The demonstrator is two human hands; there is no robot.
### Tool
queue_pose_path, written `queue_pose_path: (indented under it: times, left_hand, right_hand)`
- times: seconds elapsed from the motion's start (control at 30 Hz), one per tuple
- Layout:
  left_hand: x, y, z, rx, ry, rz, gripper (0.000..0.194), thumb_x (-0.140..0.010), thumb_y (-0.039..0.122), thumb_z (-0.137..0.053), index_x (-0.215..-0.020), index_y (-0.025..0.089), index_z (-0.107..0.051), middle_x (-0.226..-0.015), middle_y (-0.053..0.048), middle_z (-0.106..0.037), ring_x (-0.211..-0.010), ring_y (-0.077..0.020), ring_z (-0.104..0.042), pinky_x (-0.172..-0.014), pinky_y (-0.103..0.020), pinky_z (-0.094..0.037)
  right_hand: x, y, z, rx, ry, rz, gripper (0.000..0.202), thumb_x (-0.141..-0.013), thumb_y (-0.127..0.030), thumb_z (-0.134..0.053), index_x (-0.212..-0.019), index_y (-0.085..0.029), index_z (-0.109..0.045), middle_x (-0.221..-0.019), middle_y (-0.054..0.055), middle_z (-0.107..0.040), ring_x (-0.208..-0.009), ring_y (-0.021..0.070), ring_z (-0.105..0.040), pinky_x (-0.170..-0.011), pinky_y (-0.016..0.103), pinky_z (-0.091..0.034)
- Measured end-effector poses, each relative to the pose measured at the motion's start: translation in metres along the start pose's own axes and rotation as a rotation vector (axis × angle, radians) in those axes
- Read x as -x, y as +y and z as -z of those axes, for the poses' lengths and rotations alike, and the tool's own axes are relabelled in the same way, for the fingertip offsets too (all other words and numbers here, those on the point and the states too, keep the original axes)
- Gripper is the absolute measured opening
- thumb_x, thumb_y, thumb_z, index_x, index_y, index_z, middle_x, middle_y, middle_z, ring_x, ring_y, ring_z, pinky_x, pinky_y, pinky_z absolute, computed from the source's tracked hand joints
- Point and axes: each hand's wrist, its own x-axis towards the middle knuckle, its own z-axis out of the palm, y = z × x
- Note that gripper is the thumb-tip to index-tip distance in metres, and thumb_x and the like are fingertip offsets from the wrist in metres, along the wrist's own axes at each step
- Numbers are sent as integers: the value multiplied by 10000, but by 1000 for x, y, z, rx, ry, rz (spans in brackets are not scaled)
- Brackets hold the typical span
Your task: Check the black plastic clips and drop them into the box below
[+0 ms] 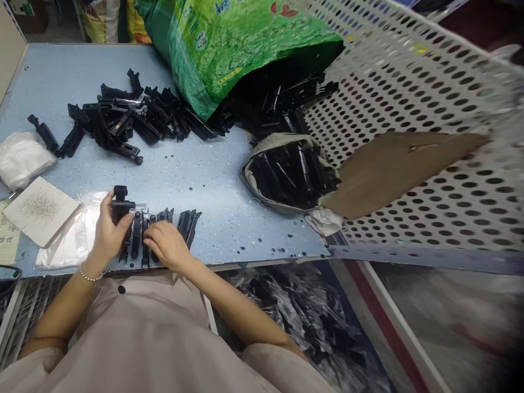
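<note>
My left hand (109, 232), with a beaded bracelet at the wrist, is closed round a black plastic part (120, 203) held above the front of the table. My right hand (167, 244) is over a row of similar black parts (136, 234) lying side by side near the front edge. Its fingers are bent together at the row; whether they grip one of the parts is hidden. Further right in the row lie more black parts (189, 226). Under and left of my left hand is a stack of clear plastic bags (67, 245).
A loose heap of black parts (118, 117) lies at the back. Behind it, a green sack (245, 49) spills more. A cloth-rimmed container (262, 203) holds others, beside a perforated panel (409, 103) with brown cardboard (388, 164). On the left are a white tile (41, 213) and a white bundle (24, 158).
</note>
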Motion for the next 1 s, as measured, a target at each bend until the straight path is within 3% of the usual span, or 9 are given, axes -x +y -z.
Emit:
queue_pose_path:
  times: [0.13, 0.3, 0.4, 0.53, 0.67, 0.77, 0.83, 0.9, 1.0]
  left_hand:
    - [-11, -32, 15, 50, -156, 363, 637, -805, 592, -711, -1276, 199, -538, -914, -54, -677, -713, -190, -675, -666, -324, -566]
    - [-13, -41, 2, 500, -50, 526, 504, -817, 638, -673, -954, 156, -621, -842, -46, -670, -745, -179, -686, -728, -335, -600]
    - [-7, -29, -14, 742, 36, 561, 528, -857, 650, -616, -873, 124, -660, -822, -71, -689, -777, -176, -701, -811, -333, -592]
    - [8, -7, -35, 861, 138, 439, 535, -889, 667, -559, -940, 147, -677, -899, -67, -704, -882, -177, -701, -881, -325, -560]
    - [10, -3, -23, 528, 55, 217, 568, -929, 680, -459, -1115, 189, -676, -1157, -98, -660, -1136, -235, -618, -1012, -384, -485]
    - [0, -16, 2, -127, 221, 27, 517, -910, 589, -566, -1263, 213, -610, -1398, -135, -500, -1372, -317, -414, -1120, -481, -364]
    - [-6, -27, 12, -522, 241, -11, 473, -855, 507, -669, -1199, 184, -631, -1436, -178, -458, -1385, -394, -350, -1107, -570, -319]
    - [-7, -37, 17, -698, 133, -20, 278, -868, 406, -651, -1006, 166, -676, -1321, -190, -563, -1301, -411, -416, -1047, -589, -336]
    - [-7, -44, 36, -532, -45, 53, 235, -920, 352, -538, -806, 178, -648, -941, -118, -682, -1011, -306, -590, -893, -460, -442]
  right_hand:
    - [17, 43, 19, 82, -63, -88, 485, -968, -399, -565, -1388, -158, -536, -1427, 173, -539, -1333, 341, -477, -1113, 567, -403]
    - [28, 96, 51, 42, -35, -176, 296, -953, -277, -582, -1222, -189, -668, -1388, 156, -600, -1352, 362, -485, -1125, 576, -408]
    - [21, 67, 58, -116, 104, -290, 299, -956, -350, -592, -1207, -210, -671, -1279, 146, -657, -1292, 340, -540, -1109, 566, -429]
    - [2, -10, 36, -644, -67, -435, 573, -943, -427, -606, -1464, -240, -457, -1375, 128, -609, -1169, 270, -637, -953, 466, -553]
    - [-14, -39, 14, -996, -70, -549, 570, -831, -386, -726, -1347, -212, -560, -1286, 94, -657, -1164, 270, -623, -1031, 460, -485]
    - [-21, -33, 9, -1358, 3, -673, 431, -776, -403, -772, -1144, -212, -653, -1101, 55, -710, -1017, 235, -668, -984, 430, -505]
    - [-27, -32, 3, -1608, 30, -709, 416, -756, -450, -785, -1074, -213, -660, -1013, 45, -719, -964, 227, -685, -943, 419, -524]
    - [-33, -34, -5, -1741, 57, -738, 433, -730, -479, -799, -1042, -213, -660, -954, 45, -723, -969, 230, -687, -905, 398, -535]
    - [-36, -35, -14, -1701, 99, -835, 397, -704, -444, -820, -990, -220, -661, -943, 39, -722, -997, 221, -671, -883, 365, -533]
